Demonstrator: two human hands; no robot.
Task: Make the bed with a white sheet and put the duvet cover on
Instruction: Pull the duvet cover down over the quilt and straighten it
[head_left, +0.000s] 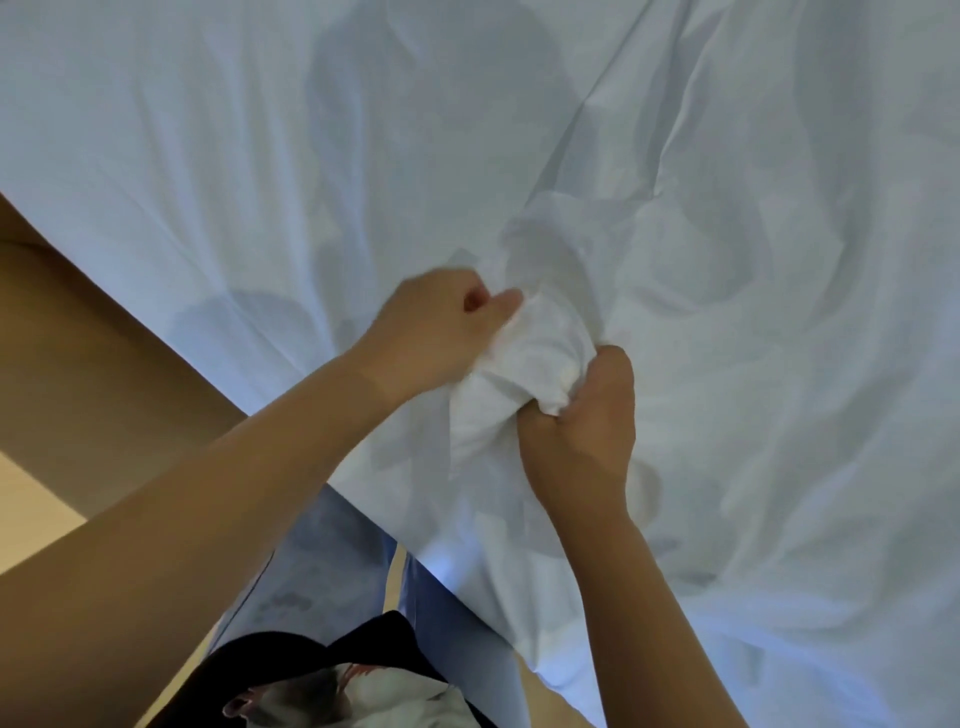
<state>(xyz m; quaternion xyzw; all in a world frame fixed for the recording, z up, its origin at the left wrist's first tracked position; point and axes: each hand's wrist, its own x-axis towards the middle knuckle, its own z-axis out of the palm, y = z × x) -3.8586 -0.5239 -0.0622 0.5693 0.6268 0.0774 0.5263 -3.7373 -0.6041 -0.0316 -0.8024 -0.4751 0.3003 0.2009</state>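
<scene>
Both hands clamped on 1 wad (524, 364) of white cloth. Left hand (441, 332) pinches its upper end, right hand (582, 431) fists the lower end. The rest of the cloth (727, 234) lies spread and creased over the bed, which is itself hidden. Sheet or duvet cover, can't tell. Looks light, limp and thin, slightly see-through. 0 stiffness, so expect sag and drag. Grip bunched at a corner or hem, not mid-panel.

Floor (31, 525): pale wood tone, lower left corner.
Panel (104, 374): smooth tan band slanting beside the floor; kind unclear.
Light: soft, cool, even.
</scene>
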